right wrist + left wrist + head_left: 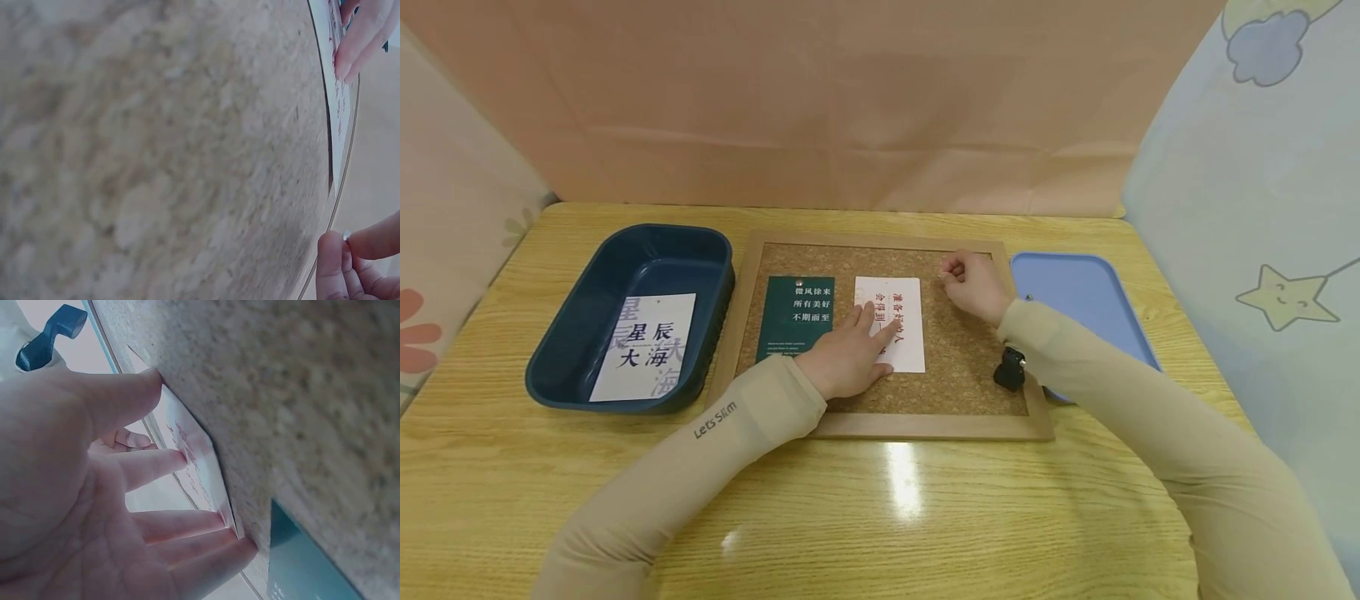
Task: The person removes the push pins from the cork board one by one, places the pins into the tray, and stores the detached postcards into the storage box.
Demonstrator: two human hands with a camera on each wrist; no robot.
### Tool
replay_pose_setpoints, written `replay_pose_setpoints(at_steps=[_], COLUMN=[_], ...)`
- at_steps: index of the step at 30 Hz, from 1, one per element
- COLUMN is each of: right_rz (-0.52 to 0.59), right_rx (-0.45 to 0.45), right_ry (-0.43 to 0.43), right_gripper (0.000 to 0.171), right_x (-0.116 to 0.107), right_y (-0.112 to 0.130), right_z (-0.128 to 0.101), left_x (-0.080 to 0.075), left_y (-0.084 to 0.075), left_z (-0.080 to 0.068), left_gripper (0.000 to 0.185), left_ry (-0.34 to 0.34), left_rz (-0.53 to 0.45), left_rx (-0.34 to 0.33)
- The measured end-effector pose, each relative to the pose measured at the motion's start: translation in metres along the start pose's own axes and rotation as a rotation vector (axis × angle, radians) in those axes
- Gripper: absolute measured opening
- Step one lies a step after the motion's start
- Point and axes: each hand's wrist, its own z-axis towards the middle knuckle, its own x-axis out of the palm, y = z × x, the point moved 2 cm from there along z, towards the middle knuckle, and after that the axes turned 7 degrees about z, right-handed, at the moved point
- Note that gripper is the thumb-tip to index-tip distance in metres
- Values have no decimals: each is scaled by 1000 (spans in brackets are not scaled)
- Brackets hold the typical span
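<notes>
A wood-framed cork board (970, 358) lies in the middle of the table. A green card (795, 317) is pinned at its left, and a white card with red writing (902, 292) lies beside it. My left hand (857, 346) presses flat on the white card with straight fingers (156, 464). My right hand (962, 273) hovers over the board's upper right, beside the card's corner, fingers curled. Its fingertips (331, 269) pinch a small silvery pin (345, 235) just above the cork (156, 156).
A dark blue bin (700, 250) at the left holds a white card with dark writing (643, 346). A light blue tray (1082, 292) lies right of the board. Fabric walls close in the back and both sides.
</notes>
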Motion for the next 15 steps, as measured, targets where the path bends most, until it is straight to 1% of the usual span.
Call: replay_pose_setpoints(at_steps=[4, 8, 15], right_rz=[1, -3, -41], right_rx=[9, 10, 0], right_ry=[1, -15, -54], right_gripper=[23, 22, 21], right_x=[-3, -6, -11], right_y=[-2, -4, -10], right_z=[-1, -3, -5], left_x=[-1, 0, 0], left_y=[0, 0, 0], left_z=[-1, 0, 0], left_gripper=[61, 61, 61], left_ry=[4, 6, 6], left_rz=[0, -6, 5], left_rx=[1, 1, -2])
